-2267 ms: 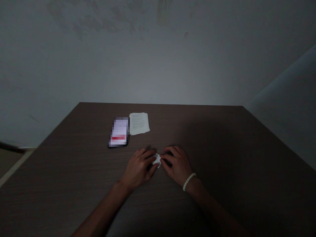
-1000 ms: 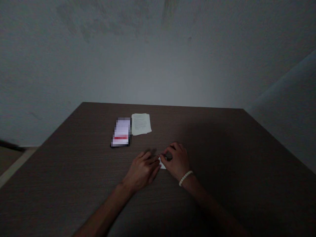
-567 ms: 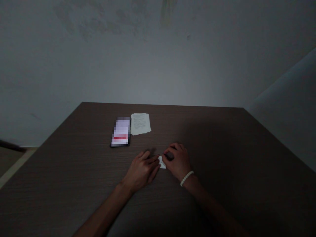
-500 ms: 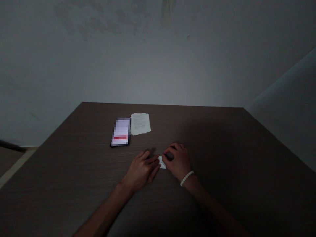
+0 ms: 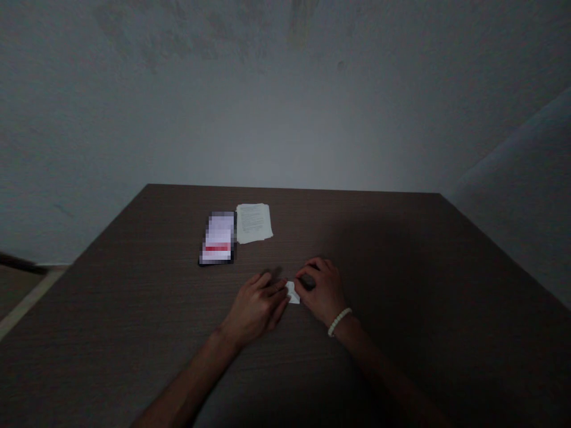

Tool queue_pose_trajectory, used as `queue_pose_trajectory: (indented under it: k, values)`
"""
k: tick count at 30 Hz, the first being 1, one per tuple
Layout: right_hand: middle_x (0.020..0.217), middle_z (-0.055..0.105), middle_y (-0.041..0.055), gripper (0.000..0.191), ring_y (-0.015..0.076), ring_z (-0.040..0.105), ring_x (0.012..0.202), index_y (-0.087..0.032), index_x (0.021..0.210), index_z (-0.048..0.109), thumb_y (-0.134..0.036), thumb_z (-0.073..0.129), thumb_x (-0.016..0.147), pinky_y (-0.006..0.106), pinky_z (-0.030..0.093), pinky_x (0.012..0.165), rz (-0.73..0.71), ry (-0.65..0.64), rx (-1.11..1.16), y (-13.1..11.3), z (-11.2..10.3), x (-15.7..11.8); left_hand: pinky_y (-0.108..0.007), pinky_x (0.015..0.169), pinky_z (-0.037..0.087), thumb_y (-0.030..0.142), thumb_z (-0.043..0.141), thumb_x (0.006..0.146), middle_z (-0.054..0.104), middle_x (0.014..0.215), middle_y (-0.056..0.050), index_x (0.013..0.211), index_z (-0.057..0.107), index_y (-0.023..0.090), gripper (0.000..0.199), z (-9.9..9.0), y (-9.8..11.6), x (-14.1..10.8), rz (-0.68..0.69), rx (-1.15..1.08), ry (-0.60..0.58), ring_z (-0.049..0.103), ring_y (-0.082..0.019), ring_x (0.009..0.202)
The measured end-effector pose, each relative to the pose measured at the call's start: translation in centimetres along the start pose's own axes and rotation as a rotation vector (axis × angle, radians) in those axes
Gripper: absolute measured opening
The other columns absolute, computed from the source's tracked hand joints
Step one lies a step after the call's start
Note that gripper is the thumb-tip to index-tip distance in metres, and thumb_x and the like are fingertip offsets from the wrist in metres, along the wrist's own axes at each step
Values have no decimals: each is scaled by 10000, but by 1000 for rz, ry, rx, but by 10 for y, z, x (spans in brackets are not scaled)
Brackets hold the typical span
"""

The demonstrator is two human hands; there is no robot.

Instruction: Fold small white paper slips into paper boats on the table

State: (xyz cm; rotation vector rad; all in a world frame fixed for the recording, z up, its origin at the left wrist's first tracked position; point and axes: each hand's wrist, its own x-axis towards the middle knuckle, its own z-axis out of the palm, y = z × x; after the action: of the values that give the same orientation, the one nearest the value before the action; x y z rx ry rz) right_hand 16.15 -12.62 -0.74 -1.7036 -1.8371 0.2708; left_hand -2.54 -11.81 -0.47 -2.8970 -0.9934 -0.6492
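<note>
A grey wall [image 5: 303, 119] fills the top of the frame, and the dark wooden surface [image 5: 134, 309] spreads below it. At lower centre, the left hand [image 5: 255, 309] lies with its fingers close together, tips and thumb at the near paper's left side; whether they grip or merely steady it, I cannot tell. The right hand [image 5: 323, 291] curls thumb and forefinger into a ring by the paper's upper right edge, and whether that edge is pinched between them is unclear. A phone [image 5: 217, 238] lies left of centre, just beside a stack of paper sheets [image 5: 254, 223]; neither has been disturbed. A pale bead bracelet [image 5: 339, 321] circles the right wrist. Smallest is the white paper piece [image 5: 292, 293], between the hands: more of it shows than a second ago, the right fingertips having edged rightward, which suggests fine handling that is not yet finished.
</note>
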Motion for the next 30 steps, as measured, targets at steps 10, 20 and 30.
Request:
queue_pose_trajectory:
  k: [10, 20, 30]
  values:
    - [929, 618, 31, 38, 221, 520, 924, -248, 758, 696, -215, 682, 748, 369, 391, 835, 13, 5, 8, 5, -1, -3, -394, 733, 463, 256, 520, 923, 713, 1079, -44, 984, 708, 182, 210, 1, 0, -1, -4, 0, 22, 568, -244, 876]
    - [943, 622, 33, 63, 226, 522, 936, -255, 775, 709, -207, 678, 749, 378, 399, 845, 16, -6, 18, 7, -5, -4, -377, 729, 466, 249, 521, 925, 709, 1074, -60, 997, 706, 179, 211, -2, 1, 0, -4, 14, 21, 571, -239, 887]
    - [931, 609, 47, 25, 240, 519, 943, -246, 734, 682, -263, 700, 737, 387, 387, 842, 33, 26, -2, 0, -1, 1, -374, 735, 450, 245, 511, 924, 621, 1025, -95, 916, 692, 179, 192, -7, 2, 3, -34, 3, -31, 516, -232, 886]
